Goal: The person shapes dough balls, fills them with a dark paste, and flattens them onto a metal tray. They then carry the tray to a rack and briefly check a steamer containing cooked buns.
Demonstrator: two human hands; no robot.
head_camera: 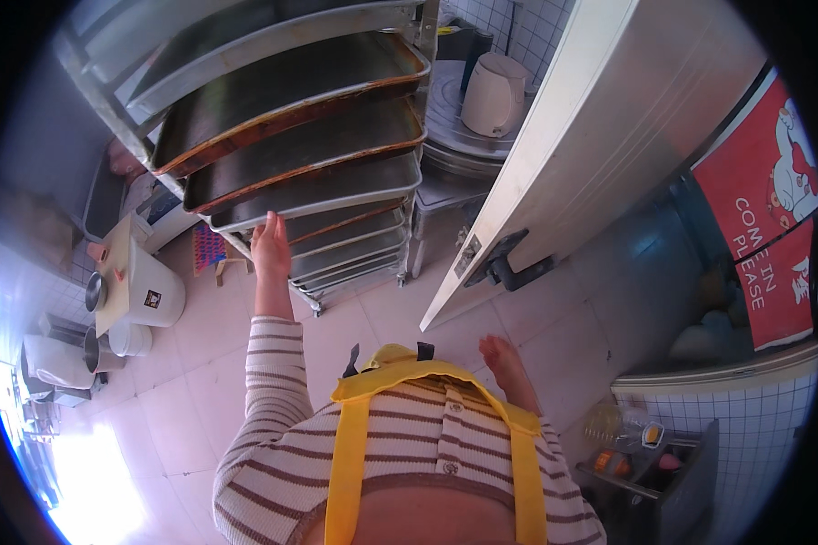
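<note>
My left hand (270,248) reaches forward to the front corner of a dark baking tray (334,184) with a pale metal rim. Its fingertips touch that rim; whether they grip it is hard to make out. The tray sits in a wheeled metal tray rack (428,41), among several others. Just above it are two trays with browned, rusty-looking rims, an upper one (293,95) and a lower one (313,146). My right hand (503,361) hangs low at my side over the tiled floor, holding nothing, fingers loosely apart.
A white door (586,136) with a black handle (511,266) stands ajar at right, beside a red cloth curtain (756,211). Behind the rack, a light-coloured appliance (496,94) rests on round metal lids. Left are a white bin (157,293) and pots. A small cart (682,470) holds bottles.
</note>
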